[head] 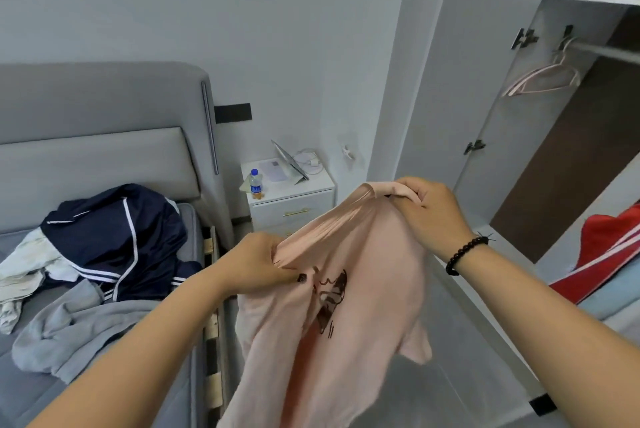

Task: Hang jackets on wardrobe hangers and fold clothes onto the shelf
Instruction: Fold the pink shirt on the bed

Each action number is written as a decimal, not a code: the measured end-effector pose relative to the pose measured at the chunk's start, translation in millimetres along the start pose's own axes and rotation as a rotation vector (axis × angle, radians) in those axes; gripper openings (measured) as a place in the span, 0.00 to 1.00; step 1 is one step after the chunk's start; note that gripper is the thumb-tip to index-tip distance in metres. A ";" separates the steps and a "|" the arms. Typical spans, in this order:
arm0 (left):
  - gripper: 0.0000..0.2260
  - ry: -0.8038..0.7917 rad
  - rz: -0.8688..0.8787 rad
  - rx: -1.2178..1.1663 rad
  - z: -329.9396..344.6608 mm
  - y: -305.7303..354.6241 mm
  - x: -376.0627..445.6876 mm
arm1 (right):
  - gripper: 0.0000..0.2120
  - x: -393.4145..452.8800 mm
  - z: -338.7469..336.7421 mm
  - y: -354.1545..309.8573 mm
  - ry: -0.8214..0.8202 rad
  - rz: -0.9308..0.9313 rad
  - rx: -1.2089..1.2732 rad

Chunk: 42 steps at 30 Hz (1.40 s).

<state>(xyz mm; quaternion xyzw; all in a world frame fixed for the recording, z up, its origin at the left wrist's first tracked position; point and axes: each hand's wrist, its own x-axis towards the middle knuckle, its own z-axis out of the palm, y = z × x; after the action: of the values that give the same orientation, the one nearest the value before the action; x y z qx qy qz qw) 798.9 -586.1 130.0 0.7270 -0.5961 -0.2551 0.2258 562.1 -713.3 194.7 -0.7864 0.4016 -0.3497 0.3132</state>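
Note:
A pale pink t-shirt (367,306) with a dark print on its front hangs in the air between the bed and the wardrobe. My left hand (256,263) pinches its upper edge on the left. Higher up, my right hand (433,209) grips the neck band on the right. The shirt's lower part droops toward the floor. Pink hangers (543,79) hang on the rail inside the open wardrobe (540,164). A navy jacket (121,230) with white stripes lies on the bed, with a grey hoodie (79,334) in front of it.
The grey bed (100,154) fills the left side, with a white garment (27,271) at its far left. A white nightstand (294,206) holds a water bottle (255,183) and a tablet. Red clothing with white stripes (609,247) lies at the right edge.

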 end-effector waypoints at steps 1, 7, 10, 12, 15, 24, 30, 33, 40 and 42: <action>0.12 -0.019 -0.014 0.051 5.8 -13.2 8.2 | 0.08 2.9 3.7 13.2 0.009 0.012 -0.024; 0.09 0.102 0.015 0.137 43.9 -77.3 42.8 | 0.11 4.2 34.7 96.8 0.065 0.102 -0.125; 0.08 0.370 0.009 -0.001 71.3 -115.1 55.6 | 0.11 -0.7 49.2 133.8 0.161 0.143 -0.136; 0.10 0.494 0.003 -0.095 91.4 -137.6 62.2 | 0.11 -7.4 57.2 155.4 0.202 0.160 -0.155; 0.09 0.503 0.029 -0.152 120.6 -158.5 69.9 | 0.12 -19.1 73.9 175.1 0.202 0.101 -0.220; 0.12 0.540 0.163 -0.212 127.4 -206.5 16.9 | 0.16 -92.0 116.6 140.2 0.365 -0.056 -0.329; 0.11 0.278 0.167 0.023 72.3 -221.2 -89.7 | 0.23 -149.2 127.6 52.8 0.423 -0.119 -0.452; 0.14 0.382 0.085 0.000 34.9 -232.9 -137.5 | 0.24 -167.2 138.1 5.4 0.435 -0.140 -0.423; 0.12 0.884 0.146 -0.402 -47.1 -230.2 -237.2 | 0.23 -210.6 149.4 -100.3 0.500 -0.247 -0.413; 0.16 1.041 0.166 -0.409 -67.0 -217.0 -272.3 | 0.23 -225.1 150.5 -126.6 0.521 -0.283 -0.404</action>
<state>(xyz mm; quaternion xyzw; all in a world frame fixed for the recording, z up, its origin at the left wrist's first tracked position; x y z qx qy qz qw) 961.5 -276.4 71.8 0.6490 -0.3997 0.0452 0.6457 637.5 -429.0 141.3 -0.7646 0.4162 -0.4920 -0.0130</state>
